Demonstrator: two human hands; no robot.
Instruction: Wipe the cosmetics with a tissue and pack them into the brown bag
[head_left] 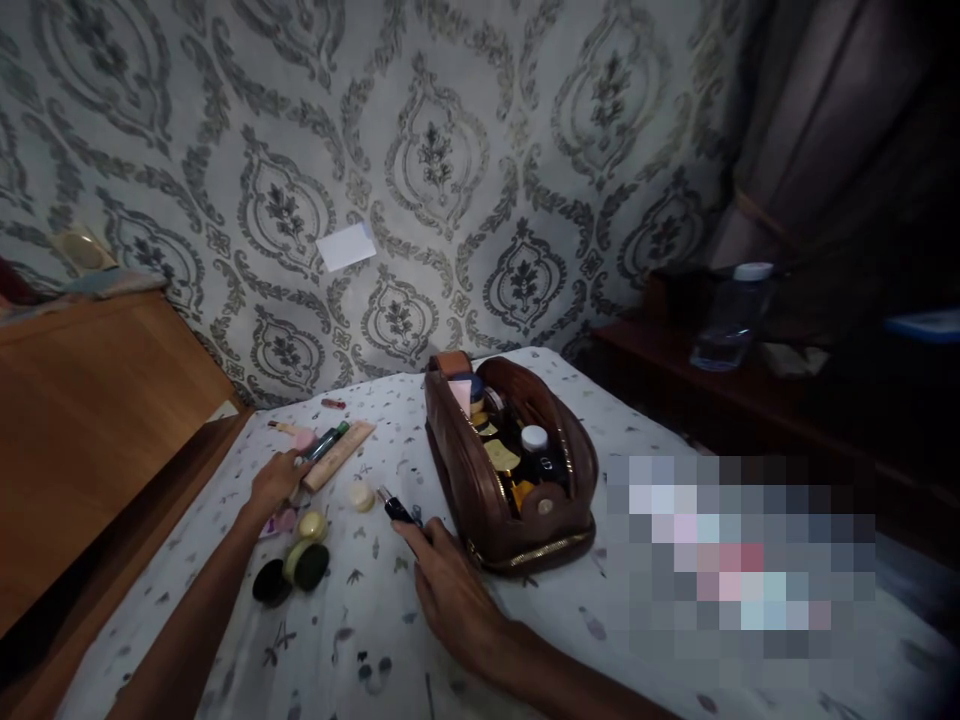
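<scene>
My right hand [446,580] is closed around a small black tube [400,510] with a clear, silvery tip, just left of the bag. My left hand [279,482] reaches among cosmetics on the left, its fingers bent at the lower end of a dark tube with a green cap [328,440]. What those fingers grip, if anything, is hidden. Beside that tube lies a long beige box [339,455]. A brown toiletry bag [465,480] stands unzipped, packed with jars and a black bottle with a white cap [535,438].
Round jars [306,565] and a small cream jar [361,496] lie on the patterned bedsheet [375,640]. A wooden board [112,400] borders the left. At right, a plastic bottle [731,320] stands on a dark surface. Part of the sheet is pixelated.
</scene>
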